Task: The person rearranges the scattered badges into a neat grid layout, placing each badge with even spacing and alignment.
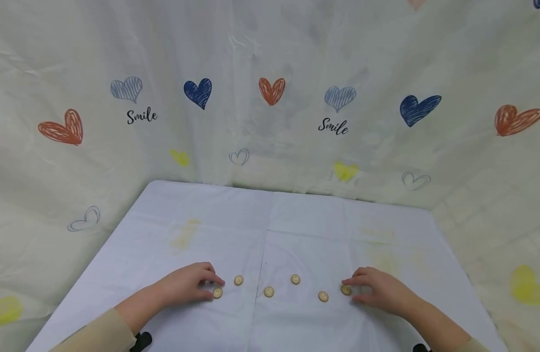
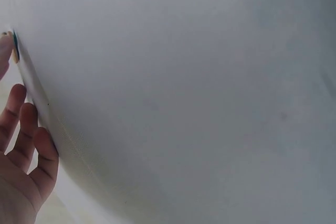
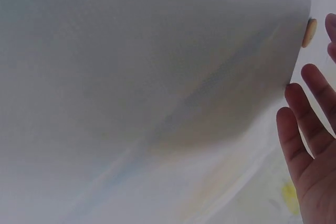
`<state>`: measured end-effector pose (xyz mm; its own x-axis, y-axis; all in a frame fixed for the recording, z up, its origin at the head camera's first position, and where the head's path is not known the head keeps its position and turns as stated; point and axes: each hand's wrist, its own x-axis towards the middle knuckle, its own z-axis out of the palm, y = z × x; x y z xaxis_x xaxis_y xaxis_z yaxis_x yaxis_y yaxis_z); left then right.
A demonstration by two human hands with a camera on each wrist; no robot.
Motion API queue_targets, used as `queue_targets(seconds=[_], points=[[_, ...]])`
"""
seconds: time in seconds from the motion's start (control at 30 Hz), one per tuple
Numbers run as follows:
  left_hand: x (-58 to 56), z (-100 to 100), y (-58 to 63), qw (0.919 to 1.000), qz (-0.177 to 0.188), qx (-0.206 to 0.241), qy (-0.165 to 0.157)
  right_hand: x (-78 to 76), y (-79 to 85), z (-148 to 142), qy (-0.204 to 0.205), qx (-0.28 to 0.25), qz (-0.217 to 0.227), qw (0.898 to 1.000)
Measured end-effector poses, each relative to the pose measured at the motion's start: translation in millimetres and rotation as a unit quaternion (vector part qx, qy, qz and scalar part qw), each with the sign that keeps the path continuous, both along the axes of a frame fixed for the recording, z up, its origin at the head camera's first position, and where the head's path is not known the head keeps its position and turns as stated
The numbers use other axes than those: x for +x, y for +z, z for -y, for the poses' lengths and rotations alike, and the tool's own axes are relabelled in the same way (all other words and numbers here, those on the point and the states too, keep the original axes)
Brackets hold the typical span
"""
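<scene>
Several round, light tan buttons lie spread across the white tabletop in the head view. At the left end, my left hand (image 1: pixel 189 283) has thumb and index finger on opposite sides of a button (image 1: pixel 217 292), pinching its edge. My right hand (image 1: pixel 381 290) pinches the button at the right end (image 1: pixel 346 290) the same way. Between the hands lie a button (image 1: pixel 238 280) beside the left fingers, another (image 1: pixel 269 292) near the middle and one (image 1: pixel 323 296) left of the right hand. In the right wrist view, the other fingers (image 3: pixel 297 100) are spread.
Another button (image 1: pixel 295 279) lies right of the middle. A creased white cloth (image 1: pixel 234 225) covers the table. Behind and around it hangs a pale curtain (image 1: pixel 270 54) printed with hearts and the word Smile. Dark devices show at both wrists.
</scene>
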<state>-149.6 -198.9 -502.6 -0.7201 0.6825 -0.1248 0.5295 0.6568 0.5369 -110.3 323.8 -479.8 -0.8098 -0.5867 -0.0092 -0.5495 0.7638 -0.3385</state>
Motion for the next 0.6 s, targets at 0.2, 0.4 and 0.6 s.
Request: queue_targets(seconds=[0.2,0.4,0.6], points=[[-2.0,-4,1.1,1.0000,-0.001,0.002,-0.007,-6.1,-3.1,-3,0.012,-0.001,0.005,1.000],[-2.7,-7,-0.1,0.9999,-0.009,-0.001,-0.012,-10.2,-8.2,-5,0.021,0.013,0.003,1.000],[-1.6,-5,-4.0,0.9997,-0.021,0.002,-0.013,-14.4,-8.8,-2,0.019,0.003,0.014,1.000]])
